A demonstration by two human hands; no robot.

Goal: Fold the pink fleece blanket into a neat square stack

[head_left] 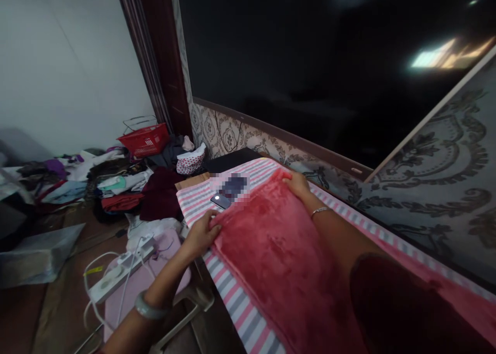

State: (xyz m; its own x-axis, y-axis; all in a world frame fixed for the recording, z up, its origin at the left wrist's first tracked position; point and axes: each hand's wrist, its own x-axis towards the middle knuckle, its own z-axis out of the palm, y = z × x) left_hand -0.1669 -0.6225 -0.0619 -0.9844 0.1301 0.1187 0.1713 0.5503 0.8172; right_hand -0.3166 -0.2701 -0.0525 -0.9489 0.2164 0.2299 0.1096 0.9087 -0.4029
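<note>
A plush red-pink cloth [271,245] lies spread over a striped pink, grey and white cover [232,287]. My left hand [202,233] grips its far left corner, fingers closed over the edge. At the far right corner, my right hand [297,185] pinches the fabric the same way. Just beyond the cloth's far edge a phone [220,201] rests on the stripes, partly blurred out. The near end of the cloth runs out of the picture.
A large dark television screen [302,70] hangs on the patterned wall. Left stands a pink stool [155,292] bearing a white power strip [120,274] with cables. Piled clothes [124,183] and a red basket [145,139] lie further back, near a clear plastic box [34,261].
</note>
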